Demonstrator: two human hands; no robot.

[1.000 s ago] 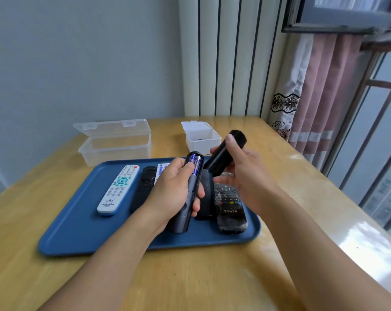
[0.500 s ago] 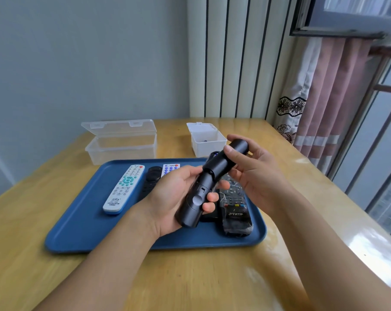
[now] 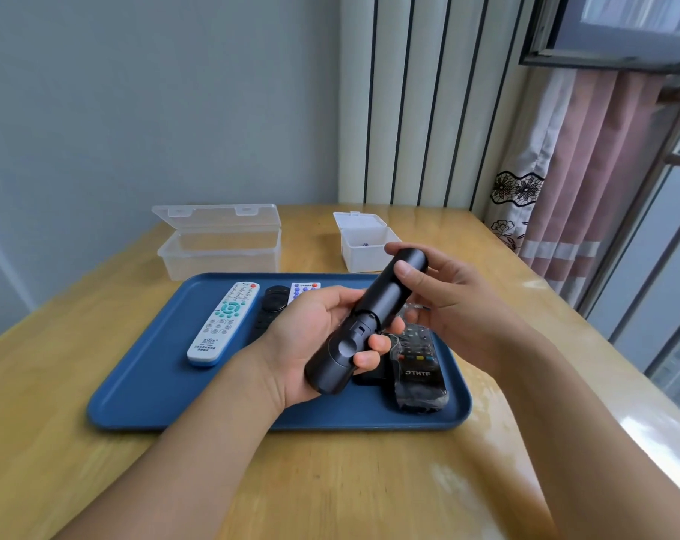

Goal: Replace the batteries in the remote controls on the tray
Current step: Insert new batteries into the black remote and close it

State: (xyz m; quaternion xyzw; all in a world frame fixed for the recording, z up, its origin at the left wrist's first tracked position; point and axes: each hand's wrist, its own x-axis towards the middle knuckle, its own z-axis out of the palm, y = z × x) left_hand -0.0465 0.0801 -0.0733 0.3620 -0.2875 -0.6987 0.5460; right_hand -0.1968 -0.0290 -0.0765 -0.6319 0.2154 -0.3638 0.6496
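My left hand [image 3: 311, 344] grips the black remote [image 3: 365, 325] low down — my right hand [image 3: 443, 298] pinches its top end, fingers curled round it, above the blue tray [image 3: 143, 383].

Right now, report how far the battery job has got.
Done, apparently: the cover is on the black remote, no batteries showing. In hand: the left hand grips its lower end, the right hand holds the cover end. Left: the white remote and the wrapped remote lie on the tray; their state is unclear.
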